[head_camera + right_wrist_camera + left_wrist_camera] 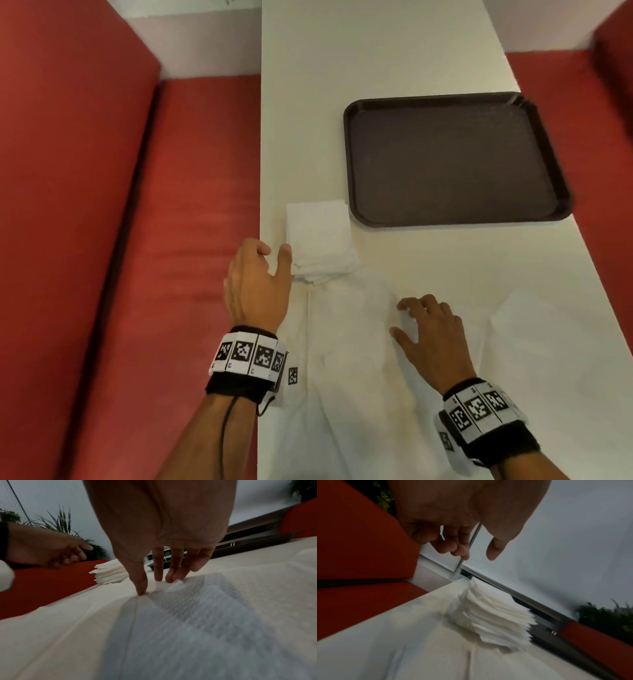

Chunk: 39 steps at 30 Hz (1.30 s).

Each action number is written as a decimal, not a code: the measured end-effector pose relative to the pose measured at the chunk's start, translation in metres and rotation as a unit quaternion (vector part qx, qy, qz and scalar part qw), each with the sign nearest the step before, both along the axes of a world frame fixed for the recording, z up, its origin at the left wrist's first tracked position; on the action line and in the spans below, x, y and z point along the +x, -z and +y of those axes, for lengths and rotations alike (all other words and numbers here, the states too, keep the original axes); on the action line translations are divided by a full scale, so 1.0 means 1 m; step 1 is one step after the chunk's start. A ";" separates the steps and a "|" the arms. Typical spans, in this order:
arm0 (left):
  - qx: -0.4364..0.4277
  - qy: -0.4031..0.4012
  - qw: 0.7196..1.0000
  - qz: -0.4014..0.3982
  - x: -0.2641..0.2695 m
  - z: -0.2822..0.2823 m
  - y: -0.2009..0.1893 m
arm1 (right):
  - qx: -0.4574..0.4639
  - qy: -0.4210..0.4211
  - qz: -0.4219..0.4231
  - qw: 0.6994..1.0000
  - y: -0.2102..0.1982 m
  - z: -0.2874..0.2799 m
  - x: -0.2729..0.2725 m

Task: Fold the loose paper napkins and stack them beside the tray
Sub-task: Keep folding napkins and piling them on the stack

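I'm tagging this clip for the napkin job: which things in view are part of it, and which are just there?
Part of the job:
- stack of folded napkins, beside the tray
- tray
- unfolded napkin under the right hand
- loose napkin at the right
- left hand, holding nothing

Just there:
- red bench seats
- plants

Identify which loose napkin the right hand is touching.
The right hand presses the large unfolded napkin at the near table edge, not the smaller sheet to its right.
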State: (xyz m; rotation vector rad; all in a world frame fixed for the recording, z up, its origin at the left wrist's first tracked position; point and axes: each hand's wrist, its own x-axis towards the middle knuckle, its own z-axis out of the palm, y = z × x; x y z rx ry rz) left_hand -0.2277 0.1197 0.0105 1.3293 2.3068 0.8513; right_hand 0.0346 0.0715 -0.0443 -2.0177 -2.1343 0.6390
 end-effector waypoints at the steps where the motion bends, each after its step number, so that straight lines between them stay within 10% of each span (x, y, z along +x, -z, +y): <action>1: 0.002 0.014 1.000 -0.001 0.004 -0.010 -0.002 | 0.005 -0.003 -0.001 1.000 0.001 -0.002 0.003; 11: -0.242 0.172 0.953 0.064 0.075 -0.130 0.028 | -0.029 -0.127 0.055 0.990 -0.018 -0.044 0.016; 18: -0.189 0.136 0.964 0.126 0.099 -0.134 0.020 | -0.058 -0.181 0.089 0.978 -0.015 -0.070 0.043; 26: -0.086 0.109 0.990 0.006 0.098 -0.145 -0.013 | -0.118 -0.130 0.265 0.948 -0.034 -0.064 0.055; 39: -0.077 0.090 0.989 -0.093 0.099 -0.148 -0.016 | -0.103 -0.119 0.201 0.967 -0.005 -0.060 0.024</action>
